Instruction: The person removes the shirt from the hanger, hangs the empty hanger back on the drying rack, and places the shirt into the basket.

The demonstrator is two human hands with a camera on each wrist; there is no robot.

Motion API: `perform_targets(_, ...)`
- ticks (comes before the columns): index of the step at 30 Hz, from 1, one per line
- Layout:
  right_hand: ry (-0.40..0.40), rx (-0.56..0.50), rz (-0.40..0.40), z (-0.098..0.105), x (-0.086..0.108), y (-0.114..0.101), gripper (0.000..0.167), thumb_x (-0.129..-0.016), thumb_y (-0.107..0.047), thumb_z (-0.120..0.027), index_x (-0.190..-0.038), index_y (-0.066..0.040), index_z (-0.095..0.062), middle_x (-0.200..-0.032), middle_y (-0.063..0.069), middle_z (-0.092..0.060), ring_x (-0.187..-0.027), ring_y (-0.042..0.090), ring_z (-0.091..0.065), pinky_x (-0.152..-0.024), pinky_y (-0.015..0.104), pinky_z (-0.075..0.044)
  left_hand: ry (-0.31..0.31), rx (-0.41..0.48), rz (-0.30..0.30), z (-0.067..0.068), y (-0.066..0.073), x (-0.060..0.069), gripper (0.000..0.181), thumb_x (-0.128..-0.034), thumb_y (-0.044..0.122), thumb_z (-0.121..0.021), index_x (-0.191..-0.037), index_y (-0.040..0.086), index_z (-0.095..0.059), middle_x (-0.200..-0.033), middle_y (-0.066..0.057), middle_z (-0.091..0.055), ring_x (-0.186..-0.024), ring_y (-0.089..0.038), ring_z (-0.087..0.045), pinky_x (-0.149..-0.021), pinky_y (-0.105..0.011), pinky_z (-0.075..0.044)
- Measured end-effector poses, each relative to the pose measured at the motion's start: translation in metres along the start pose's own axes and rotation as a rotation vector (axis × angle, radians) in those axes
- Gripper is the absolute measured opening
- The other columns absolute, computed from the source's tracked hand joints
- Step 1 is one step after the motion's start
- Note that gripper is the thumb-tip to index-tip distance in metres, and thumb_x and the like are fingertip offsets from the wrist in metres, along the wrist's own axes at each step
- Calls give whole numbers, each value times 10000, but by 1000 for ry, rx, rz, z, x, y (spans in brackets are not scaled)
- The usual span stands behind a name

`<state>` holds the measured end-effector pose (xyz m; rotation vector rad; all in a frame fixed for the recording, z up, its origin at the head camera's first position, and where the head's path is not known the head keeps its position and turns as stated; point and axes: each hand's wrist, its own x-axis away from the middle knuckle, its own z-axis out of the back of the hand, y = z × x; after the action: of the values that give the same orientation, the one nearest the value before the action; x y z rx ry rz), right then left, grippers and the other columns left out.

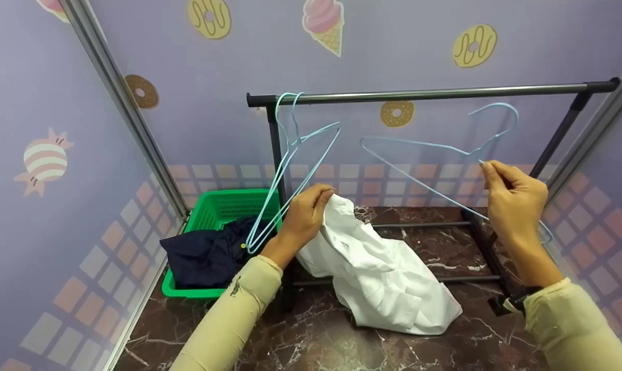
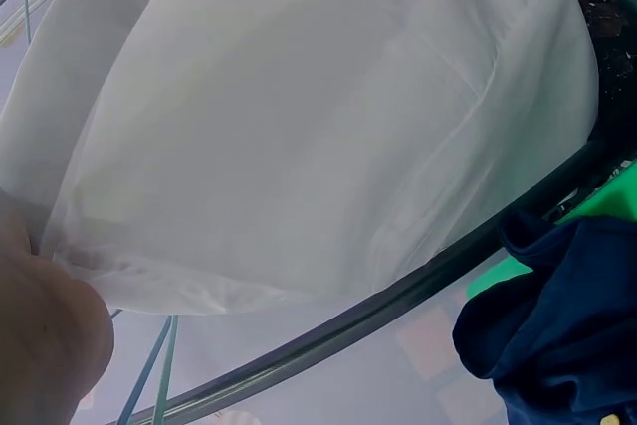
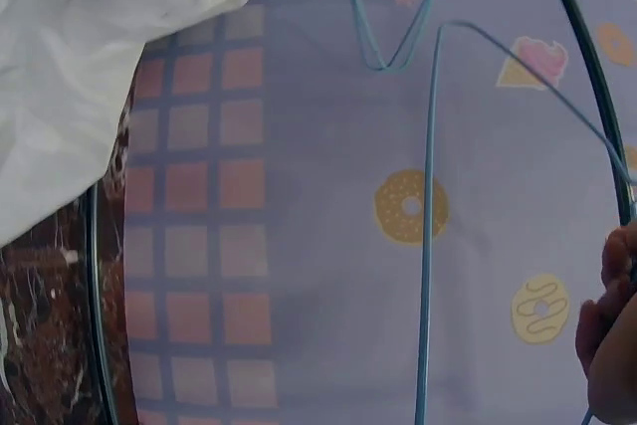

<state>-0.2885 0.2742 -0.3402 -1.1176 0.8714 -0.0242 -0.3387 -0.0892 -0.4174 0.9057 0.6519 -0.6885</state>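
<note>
My left hand (image 1: 304, 212) pinches a white garment (image 1: 383, 278) by its upper edge, and the cloth droops in folds toward the dark floor. In the left wrist view this white cloth (image 2: 299, 126) fills most of the picture beside the thumb. My right hand (image 1: 517, 201) grips a light blue wire hanger (image 1: 419, 181) just below its hook, off the rail. The hanger's narrow end points toward the left hand, apart from the garment. Part of its far end passes behind the right wrist.
Other blue hangers (image 1: 290, 170) hang at the left end of the metal rail (image 1: 419, 96), close to the left hand. A green basket (image 1: 207, 206) at the left holds dark navy cloth (image 1: 207, 255). Patterned walls (image 1: 48, 232) enclose both sides. The rack's lower bars (image 1: 424, 225) cross the marbled floor.
</note>
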Motion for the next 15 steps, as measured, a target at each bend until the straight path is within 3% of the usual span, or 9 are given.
perform_targets(5, -39, 116, -41, 0, -15, -3, 219, -1025, -234, -739, -1045, -50, -855, -600, -229, -587, -513, -39, -461, -508, 131, -368, -31, -10, 11, -1, -1, 2, 235, -1118, 133, -550, -1108, -3, -741, -1044, -154, -785, -968, -263, -756, -893, -394, -614)
perform_targets(9, -114, 158, -53, -10, -28, -8, 252, -1036, -285, -721, -1048, -71, -855, -594, -266, -585, -530, -39, -483, -512, 145, -383, 2, -25, 49, -2, -3, 5, 223, -1112, 141, -566, -1068, 13, -743, -970, -131, -772, -876, -234, -725, -830, -382, -601)
perform_targets(15, -172, 175, -48, -32, -42, -20, 260, -1046, -282, -704, -1094, -74, -851, -592, -286, -587, -542, -30, -503, -488, 145, -379, 12, -19, 71, -3, -1, 7, 234, -1111, 157, -572, -1065, 11, -749, -986, -132, -784, -902, -237, -743, -846, -384, -611)
